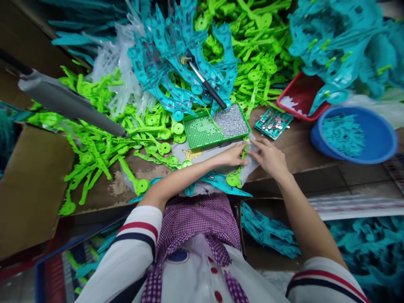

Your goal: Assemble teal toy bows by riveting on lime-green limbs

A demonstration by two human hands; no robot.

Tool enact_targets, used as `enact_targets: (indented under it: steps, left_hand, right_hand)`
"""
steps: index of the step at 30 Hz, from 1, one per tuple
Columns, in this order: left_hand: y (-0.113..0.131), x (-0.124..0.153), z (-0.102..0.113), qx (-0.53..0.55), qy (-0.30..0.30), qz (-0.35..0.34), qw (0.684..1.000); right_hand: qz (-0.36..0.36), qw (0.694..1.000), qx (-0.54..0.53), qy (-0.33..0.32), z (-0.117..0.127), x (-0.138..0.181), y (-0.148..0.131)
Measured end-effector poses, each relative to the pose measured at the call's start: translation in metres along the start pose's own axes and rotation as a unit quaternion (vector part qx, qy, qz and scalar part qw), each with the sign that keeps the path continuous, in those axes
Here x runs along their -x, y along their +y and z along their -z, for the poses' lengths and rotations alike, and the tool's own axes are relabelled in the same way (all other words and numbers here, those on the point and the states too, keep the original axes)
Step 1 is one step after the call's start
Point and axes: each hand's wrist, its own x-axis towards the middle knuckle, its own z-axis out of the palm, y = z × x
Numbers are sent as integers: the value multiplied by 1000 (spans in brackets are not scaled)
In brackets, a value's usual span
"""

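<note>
My left hand (234, 155) is closed on a slim lime-green plastic part with a round disc end (233, 179), near the table's front edge. From the other side, my right hand (269, 156) pinches the same part near its upper end. The fingers hide much of its length. Translucent plastic (251, 168) lies beneath it. A teal plastic piece (217, 183) lies below my left hand at the edge. Just beyond the hands stands a green tray (188, 139) with a holed grid on the left and small grey metal pieces on the right.
Lime-green parts (151, 126) are heaped left and behind. A hammer (208, 84) rests on teal frames (176, 54). To the right are a small teal tray (274, 123) of metal bits, a red bin (285, 99) and a blue basin (378, 134). A grey bar (72, 103) slants in from the left.
</note>
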Motion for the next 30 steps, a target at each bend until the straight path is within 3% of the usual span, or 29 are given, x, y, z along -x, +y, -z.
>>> enact_targets:
  steps: [4, 8, 12, 18, 26, 30]
  left_hand:
    - [-5, -4, -4, 12, 10, -6, 1000]
    - [-7, -4, -4, 35, 15, -10, 999]
    - [2, 2, 0, 29, 12, 12, 999]
    - [18, 7, 7, 7, 2, 34, 999]
    - [18, 4, 2, 5, 35, 29, 999]
    - [17, 2, 3, 12, 34, 15, 999]
  right_hand:
    - [108, 992, -63, 3, -15, -12, 20]
    - [144, 986, -87, -5, -23, -20, 31]
    - [86, 988, -115, 51, -32, -10, 25]
    - [36, 992, -74, 99, -39, 5, 12]
    - [8, 986, -136, 98, -54, -5, 32]
    - [39, 979, -139, 142, -30, 4, 16]
